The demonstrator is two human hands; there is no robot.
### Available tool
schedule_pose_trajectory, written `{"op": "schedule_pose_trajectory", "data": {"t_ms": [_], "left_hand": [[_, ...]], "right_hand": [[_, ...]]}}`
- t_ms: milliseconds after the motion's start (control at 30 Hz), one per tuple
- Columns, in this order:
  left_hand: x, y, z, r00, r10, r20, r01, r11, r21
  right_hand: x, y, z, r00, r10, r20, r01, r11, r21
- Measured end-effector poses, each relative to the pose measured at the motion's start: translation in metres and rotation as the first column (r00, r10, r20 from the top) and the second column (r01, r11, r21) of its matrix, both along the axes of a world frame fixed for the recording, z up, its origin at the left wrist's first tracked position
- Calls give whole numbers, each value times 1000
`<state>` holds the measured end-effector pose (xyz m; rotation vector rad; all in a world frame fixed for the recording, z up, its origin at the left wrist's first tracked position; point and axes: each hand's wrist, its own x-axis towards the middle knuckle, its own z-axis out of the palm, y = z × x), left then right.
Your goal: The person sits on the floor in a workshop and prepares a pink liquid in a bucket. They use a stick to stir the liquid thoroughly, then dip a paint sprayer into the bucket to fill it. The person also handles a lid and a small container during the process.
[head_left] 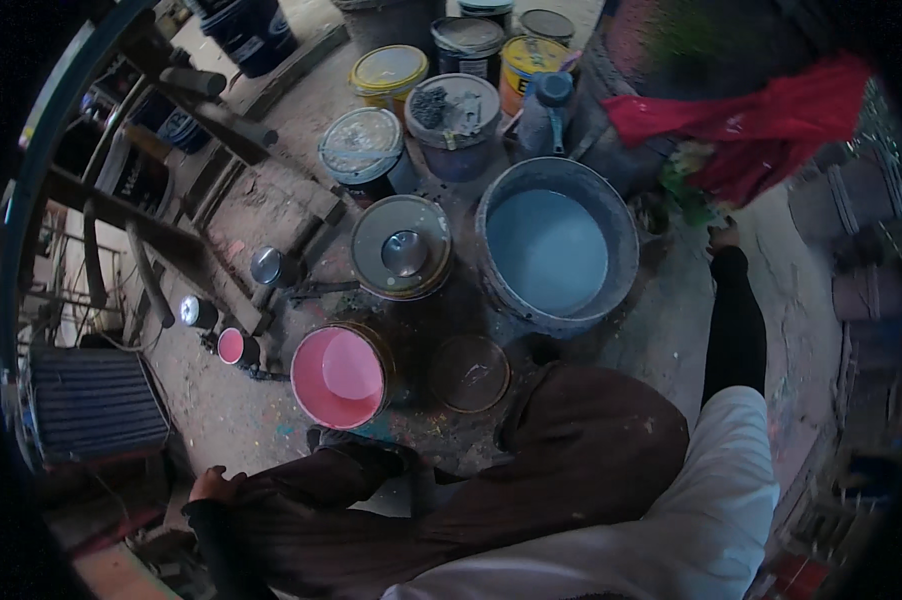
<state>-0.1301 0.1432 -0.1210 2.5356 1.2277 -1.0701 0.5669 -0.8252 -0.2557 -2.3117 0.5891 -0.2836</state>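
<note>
My right arm stretches far out to the right, and my right hand [723,237] is at the lower end of a green-stained rag [689,185], its fingers seemingly closed on it. Just above hangs a red cloth [771,125], draped over a large drum. My left hand [214,485] rests by my left knee, fingers loosely apart and holding nothing. In front of me stand an open bucket of pink paint [339,375] and a wide tub of pale blue-grey liquid [548,252]. A round dark lid [469,373] lies beside the pink bucket.
A lidded bucket [371,240] with a small metal tin [404,253] on top stands ahead. Behind it are several lidded paint buckets and a grey jug [546,110]. Small tins, one holding pink paint [231,346], stand left, near a wooden frame [211,260].
</note>
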Motion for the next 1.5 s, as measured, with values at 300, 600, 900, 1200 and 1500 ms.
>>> {"op": "schedule_pose_trajectory", "data": {"t_ms": [300,600,900,1200,1500], "left_hand": [[5,-27,64,975,120,-189,-82,977,196],[13,-70,106,984,175,-47,-159,960,232],[52,-188,-40,576,580,576,-393,814,-427],[77,-211,-178,-44,799,600,-464,515,-721],[133,-237,-183,-528,791,307,-370,111,-922]], "right_hand": [[68,88,-92,905,123,-407,-349,763,-545],[33,90,-59,949,115,-293,-282,727,-626],[-186,3,-48,996,38,75,-84,431,898],[-360,191,151,820,372,434,-488,61,871],[-412,469,317,581,736,349,-712,251,656]]}}
